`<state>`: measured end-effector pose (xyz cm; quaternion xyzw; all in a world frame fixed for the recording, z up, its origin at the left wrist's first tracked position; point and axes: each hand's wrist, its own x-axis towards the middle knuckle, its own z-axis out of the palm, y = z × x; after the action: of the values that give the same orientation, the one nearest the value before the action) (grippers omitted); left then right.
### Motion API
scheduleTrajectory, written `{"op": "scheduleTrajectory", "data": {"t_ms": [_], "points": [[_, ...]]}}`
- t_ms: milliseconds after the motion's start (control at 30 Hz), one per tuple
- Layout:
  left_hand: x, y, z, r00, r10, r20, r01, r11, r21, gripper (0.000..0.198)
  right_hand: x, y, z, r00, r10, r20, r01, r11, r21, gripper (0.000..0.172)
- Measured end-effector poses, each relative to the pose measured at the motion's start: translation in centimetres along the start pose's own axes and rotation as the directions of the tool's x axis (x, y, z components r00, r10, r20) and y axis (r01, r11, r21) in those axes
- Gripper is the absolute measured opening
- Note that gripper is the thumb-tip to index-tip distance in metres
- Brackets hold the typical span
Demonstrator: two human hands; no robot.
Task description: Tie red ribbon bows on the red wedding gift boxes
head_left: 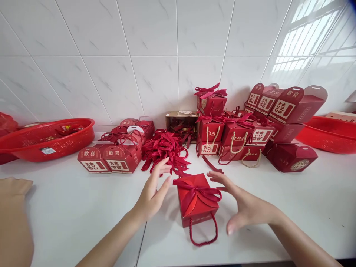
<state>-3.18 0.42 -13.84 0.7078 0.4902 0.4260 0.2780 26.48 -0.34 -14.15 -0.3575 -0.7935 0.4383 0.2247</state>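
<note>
A red gift box [185, 204] stands on the white table in front of me. A dark red ribbon [198, 191] is tied in a bow across its top, and a red rope handle [202, 244] hangs from its near side onto the table. Just left of the box is my left hand [155, 189], fingers apart and holding nothing. My right hand [241, 200] is on the other side, also open, its fingertips near the right end of the bow. Beyond my left hand lies a heap of loose red ribbons [167, 148].
Boxes with handles [119, 159] stand back left. Stacked ribboned boxes [236, 135] and arched-top boxes [289, 105] stand back right. A cardboard box [182, 114] with dark ribbons is against the tiled wall. Red plastic baskets [30, 148] sit at both sides; brown paper-like material [13, 218] is at left.
</note>
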Motion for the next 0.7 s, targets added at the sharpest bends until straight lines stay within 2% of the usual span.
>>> {"op": "scheduleTrajectory", "data": {"t_ms": [33,100,233,333,433,533,600,667,700], "points": [[0.3,-0.3,-0.1,0.999,-0.041,-0.026,0.041,0.999,-0.005,0.046,0.3,0.1,0.4,1.0,0.013,0.012,-0.013,1.0,-0.015,0.124],[0.9,-1.2,-0.1,0.994,-0.098,-0.036,0.099,0.995,0.012,0.047,1.1,0.1,1.6,1.0,0.007,0.008,-0.006,0.998,-0.055,0.128],[1.9,-3.7,0.2,0.989,-0.145,0.008,0.145,0.989,0.007,0.046,3.0,-0.2,3.3,0.992,-0.106,-0.072,0.1,0.992,-0.077,0.107],[2.1,-5.3,0.5,0.985,-0.174,0.012,0.174,0.985,-0.015,0.045,3.8,-0.5,1.9,0.962,-0.204,-0.18,0.181,0.974,-0.138,0.094],[1.9,-6.0,0.5,0.982,-0.189,-0.002,0.189,0.982,-0.007,0.042,4.5,-1.9,-2.2,0.886,-0.348,-0.306,0.271,0.925,-0.266,0.084],[1.6,-6.3,0.6,0.977,-0.214,0.01,0.213,0.977,0.011,0.042,5.9,-4.2,-8.0,0.8,-0.349,-0.487,0.272,0.936,-0.224,0.077],[1.4,-6.4,0.7,0.974,-0.226,0.021,0.225,0.974,0.017,0.042,7.3,-5.5,-11.8,0.752,-0.361,-0.551,0.301,0.932,-0.2,0.078],[1.3,-6.4,0.9,0.973,-0.232,0.023,0.231,0.973,0.014,0.04,9.0,-6.0,-15.1,0.694,-0.393,-0.604,0.316,0.919,-0.235,0.069],[1.2,-6.3,0.9,0.972,-0.235,0.025,0.235,0.972,0.01,0.04,9.9,-5.8,-16.4,0.685,-0.391,-0.614,0.306,0.92,-0.244,0.066]]}}
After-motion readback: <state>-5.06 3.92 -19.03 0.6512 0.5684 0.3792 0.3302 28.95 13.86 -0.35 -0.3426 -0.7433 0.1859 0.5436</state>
